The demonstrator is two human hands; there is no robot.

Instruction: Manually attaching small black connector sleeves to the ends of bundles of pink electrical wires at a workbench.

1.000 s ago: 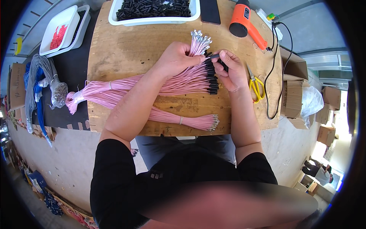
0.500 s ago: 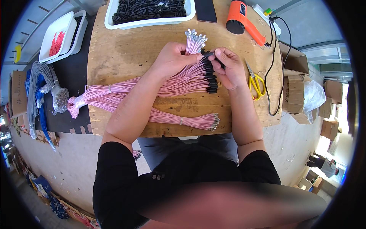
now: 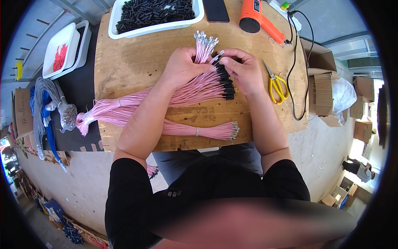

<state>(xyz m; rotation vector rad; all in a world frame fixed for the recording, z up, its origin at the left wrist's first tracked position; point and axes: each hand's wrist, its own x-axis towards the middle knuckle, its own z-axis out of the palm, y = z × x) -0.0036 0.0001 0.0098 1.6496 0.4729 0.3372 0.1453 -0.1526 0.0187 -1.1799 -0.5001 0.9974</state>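
My left hand [image 3: 182, 68] is closed round a bundle of thin pink wires [image 3: 139, 99] on the wooden table. Bare silvery terminals [image 3: 205, 43] fan out above its fingers. Below them, many wire ends wear black sleeves [image 3: 226, 85], lined up in a slanting row. Close by on the right, my right hand [image 3: 244, 72] pinches one wire end between thumb and forefinger. A single metal terminal [image 3: 221, 53] pokes up at its fingertips; whether a sleeve is also in the pinch is hard to see. A second tied pink bundle [image 3: 199, 130] lies nearer to me, untouched.
Behind stands a white tub [image 3: 155, 31] of black sleeves beside a dark phone [image 3: 217, 10]. An orange heat gun [image 3: 261, 23], its black cord [image 3: 296, 83] and yellow-handled scissors [image 3: 277, 87] lie right. At left are a tray of red pieces [image 3: 60, 57] and grey-blue cables [image 3: 45, 97].
My right hand has shifted slightly toward my left, and a metal terminal now shows at its fingertips where a black sleeve was. The whole view has moved a little.
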